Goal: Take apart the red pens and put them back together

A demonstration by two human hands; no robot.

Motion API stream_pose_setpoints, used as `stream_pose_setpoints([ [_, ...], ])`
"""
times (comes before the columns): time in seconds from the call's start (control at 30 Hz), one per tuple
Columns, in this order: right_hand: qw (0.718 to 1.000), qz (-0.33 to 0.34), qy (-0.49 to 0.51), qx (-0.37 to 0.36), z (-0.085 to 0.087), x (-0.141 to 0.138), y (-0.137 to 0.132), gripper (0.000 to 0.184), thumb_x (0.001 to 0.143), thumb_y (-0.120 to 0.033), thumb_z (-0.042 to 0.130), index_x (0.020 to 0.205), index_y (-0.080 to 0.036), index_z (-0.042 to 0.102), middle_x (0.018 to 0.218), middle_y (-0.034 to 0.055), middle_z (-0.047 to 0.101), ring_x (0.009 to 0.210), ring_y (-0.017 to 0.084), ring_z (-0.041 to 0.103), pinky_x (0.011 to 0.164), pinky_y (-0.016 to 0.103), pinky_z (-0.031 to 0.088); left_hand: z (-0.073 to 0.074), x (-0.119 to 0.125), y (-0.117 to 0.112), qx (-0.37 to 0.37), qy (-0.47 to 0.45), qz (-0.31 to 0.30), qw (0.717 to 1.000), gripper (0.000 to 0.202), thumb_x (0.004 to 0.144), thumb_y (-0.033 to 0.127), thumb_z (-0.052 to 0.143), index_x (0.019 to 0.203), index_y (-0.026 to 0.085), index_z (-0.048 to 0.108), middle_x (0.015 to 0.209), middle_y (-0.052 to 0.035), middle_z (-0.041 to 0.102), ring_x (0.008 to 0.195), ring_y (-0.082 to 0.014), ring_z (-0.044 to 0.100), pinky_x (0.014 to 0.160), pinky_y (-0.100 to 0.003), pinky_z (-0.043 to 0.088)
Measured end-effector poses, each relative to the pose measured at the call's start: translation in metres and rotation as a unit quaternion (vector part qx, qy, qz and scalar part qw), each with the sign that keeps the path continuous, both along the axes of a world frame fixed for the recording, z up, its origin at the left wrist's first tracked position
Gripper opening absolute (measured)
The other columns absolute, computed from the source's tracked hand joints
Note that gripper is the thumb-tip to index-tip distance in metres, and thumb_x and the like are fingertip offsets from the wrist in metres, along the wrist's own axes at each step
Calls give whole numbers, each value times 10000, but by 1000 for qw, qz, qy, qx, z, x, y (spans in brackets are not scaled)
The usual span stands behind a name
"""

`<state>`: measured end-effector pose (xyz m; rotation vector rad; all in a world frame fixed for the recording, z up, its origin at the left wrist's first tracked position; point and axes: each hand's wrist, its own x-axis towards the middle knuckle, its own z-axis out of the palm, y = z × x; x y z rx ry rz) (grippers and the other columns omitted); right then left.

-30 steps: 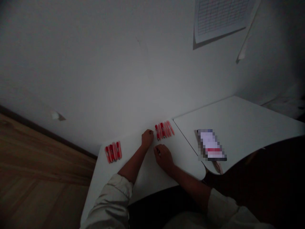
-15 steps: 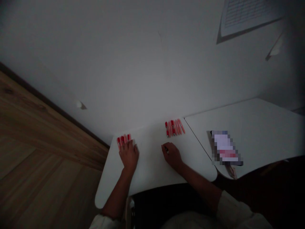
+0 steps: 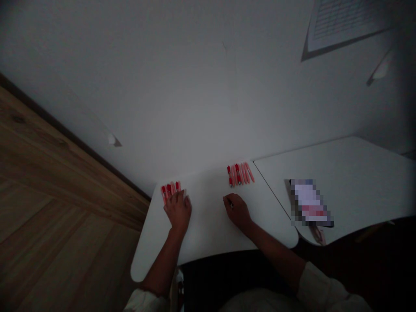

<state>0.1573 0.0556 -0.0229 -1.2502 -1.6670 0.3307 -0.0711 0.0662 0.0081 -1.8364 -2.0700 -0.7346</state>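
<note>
**A:** What's under us?

**B:** A white desk butted against a second white desk, a wooden floor to the left, a pale wall beyond.

**A:** Any writing we can read?

**B:** No. The gridded sheet on the wall is too dim, and the flat item on the second desk is pixelated.

**A:** And our hands?

**B:** Our left hand lies open, fingertips on the left row of pens. Our right hand curls, pinching a small dark item, near the other row of pens. Both rows lie along the first desk's far edge.
</note>
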Motion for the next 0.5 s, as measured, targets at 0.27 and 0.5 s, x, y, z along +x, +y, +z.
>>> stream_pose_setpoints([
  [0.27,1000,8,5,7,-3,-1,1,240,914,-297,398,759,-198,552,695,35,573,652,159,511,648,276,418,-1,0,5,-17,13,22,1000,372,843,301,453,1162,170,593,1172,-170,577,1139,-375,424,888,-531,316],
  [0.5,1000,11,2,5,-2,-1,0,238,915,-299,402,758,-199,550,681,32,563,648,160,511,643,275,421,-2,0,5,-10,13,38,999,368,837,286,463,1161,174,596,1203,-175,559,1190,-388,390,891,-546,324],
])
